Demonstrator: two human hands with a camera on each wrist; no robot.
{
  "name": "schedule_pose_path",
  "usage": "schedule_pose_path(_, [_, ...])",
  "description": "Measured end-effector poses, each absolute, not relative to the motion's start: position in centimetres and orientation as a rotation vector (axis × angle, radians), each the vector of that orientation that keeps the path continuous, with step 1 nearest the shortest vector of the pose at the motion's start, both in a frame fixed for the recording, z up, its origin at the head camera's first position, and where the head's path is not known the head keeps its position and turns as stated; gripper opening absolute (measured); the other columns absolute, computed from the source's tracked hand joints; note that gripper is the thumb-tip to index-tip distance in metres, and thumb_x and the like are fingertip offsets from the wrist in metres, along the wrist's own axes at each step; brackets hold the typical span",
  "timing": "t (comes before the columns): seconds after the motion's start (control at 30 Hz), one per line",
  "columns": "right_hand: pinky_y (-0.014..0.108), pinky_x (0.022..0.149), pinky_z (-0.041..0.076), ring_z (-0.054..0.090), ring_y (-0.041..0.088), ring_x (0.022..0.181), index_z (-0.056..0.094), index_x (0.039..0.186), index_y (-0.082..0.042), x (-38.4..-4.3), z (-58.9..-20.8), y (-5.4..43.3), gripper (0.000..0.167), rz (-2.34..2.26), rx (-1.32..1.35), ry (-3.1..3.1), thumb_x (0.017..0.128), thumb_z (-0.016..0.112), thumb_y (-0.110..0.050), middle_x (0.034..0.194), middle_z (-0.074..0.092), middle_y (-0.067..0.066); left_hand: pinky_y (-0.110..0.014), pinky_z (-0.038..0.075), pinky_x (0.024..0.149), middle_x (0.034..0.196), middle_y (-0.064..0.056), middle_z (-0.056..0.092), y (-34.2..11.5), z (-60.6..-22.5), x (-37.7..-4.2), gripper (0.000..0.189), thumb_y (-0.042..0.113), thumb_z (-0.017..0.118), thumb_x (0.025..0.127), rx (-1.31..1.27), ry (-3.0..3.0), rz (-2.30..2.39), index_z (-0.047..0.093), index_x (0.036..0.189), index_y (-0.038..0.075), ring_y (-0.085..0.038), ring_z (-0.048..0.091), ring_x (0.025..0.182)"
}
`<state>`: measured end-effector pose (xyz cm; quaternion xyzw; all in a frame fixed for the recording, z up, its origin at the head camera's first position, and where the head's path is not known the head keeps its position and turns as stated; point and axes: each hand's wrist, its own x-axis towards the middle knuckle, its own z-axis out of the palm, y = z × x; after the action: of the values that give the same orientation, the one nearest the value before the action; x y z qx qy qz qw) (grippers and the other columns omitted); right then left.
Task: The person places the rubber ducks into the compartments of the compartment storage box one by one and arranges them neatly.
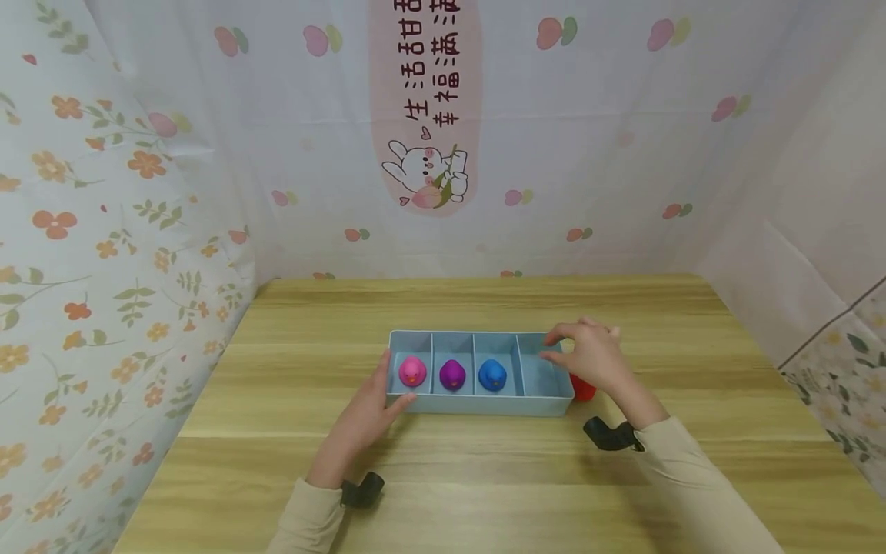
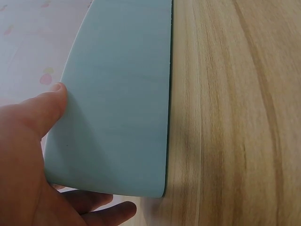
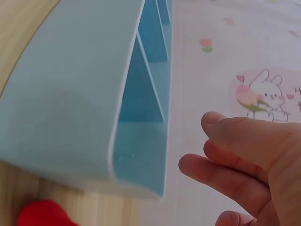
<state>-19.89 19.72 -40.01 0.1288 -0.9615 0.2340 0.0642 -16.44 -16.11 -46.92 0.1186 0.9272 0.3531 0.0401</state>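
A light blue divided box [image 1: 477, 405] sits on the table, one rubber duck per compartment: pink [image 1: 412, 372] at the left end, then purple [image 1: 453, 375], then blue [image 1: 492, 375]. The rightmost compartment [image 1: 543, 377] holds nothing. My left hand [image 1: 367, 408] grips the box's left end, thumb at the front rim and fingers round the corner in the left wrist view. Over the right end hovers my right hand [image 1: 591, 354], thumb and fingertips apart with nothing between them. A red object [image 1: 584, 388] lies just beyond that end, partly hidden by the hand.
The wood-grain table [image 1: 311, 323] extends around the box. A printed cloth [image 1: 609, 154] with a rabbit picture hangs behind it, and a flowered cloth [image 1: 124, 269] hangs at the left. Black wrist-worn devices [image 1: 363, 491] sit at both cuffs.
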Motion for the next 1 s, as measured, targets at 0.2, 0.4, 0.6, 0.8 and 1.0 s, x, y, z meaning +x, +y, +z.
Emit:
schedule_pose_path(0.2, [0.043,0.069,0.015,0.052,0.028,0.089,0.072,0.09,-0.013,-19.5,-40.5,21.4,0.015,0.721,0.315,-2.929,0.079,0.078,-0.022,0.089,0.073,0.002,-0.05,0.026,0.115,0.154,-0.023,0.025,-16.0,-46.8,-16.3,0.089,0.039,0.06,0.093,0.361,2.836,1.08,0.006,0.153,0.003,-0.038,0.029,0.14])
schedule_pose_path(0.4, [0.043,0.069,0.016,0.051,0.029,0.09,0.072,0.088,-0.016,-19.2,-40.8,22.7,0.012,0.734,0.239,-2.962,0.08,0.076,-0.024,0.088,0.072,0.003,-0.049,0.026,0.115,0.154,-0.023,0.025,-16.0,-46.8,-16.3,0.089,0.04,0.06,0.093,0.355,2.843,1.062,0.005,0.153,0.004,-0.038,0.03,0.14])
schedule_pose_path(0.6, [0.049,0.072,0.02,0.048,0.028,0.088,0.072,0.086,-0.017,-19.0,-41.8,23.9,0.014,0.751,0.22,-2.969,0.078,0.077,-0.027,0.086,0.071,0.005,-0.049,0.026,0.115,0.154,-0.024,0.026,-15.9,-46.7,-16.4,0.089,0.039,0.06,0.093,0.356,2.848,1.057,0.006,0.153,0.003,-0.038,0.03,0.14])
schedule_pose_path(0.8, [0.05,0.073,0.021,0.046,0.028,0.088,0.072,0.091,-0.018,-18.7,-43.5,25.2,0.017,0.763,0.25,-2.987,0.078,0.078,-0.027,0.098,0.072,0.009,-0.05,0.026,0.115,0.154,-0.023,0.026,-15.9,-46.7,-16.3,0.089,0.039,0.061,0.092,0.353,2.845,1.059,0.006,0.153,0.003,-0.039,0.03,0.14])
schedule_pose_path(1.0, [0.048,0.073,0.02,0.046,0.027,0.093,0.072,0.099,-0.018,-18.1,-45.2,26.2,0.025,0.818,0.274,-3.009,0.077,0.079,-0.026,0.11,0.07,0.01,-0.05,0.027,0.115,0.154,-0.023,0.025,-16.0,-46.6,-16.2,0.089,0.042,0.06,0.093,0.354,2.832,1.076,0.007,0.153,0.003,-0.039,0.03,0.14])
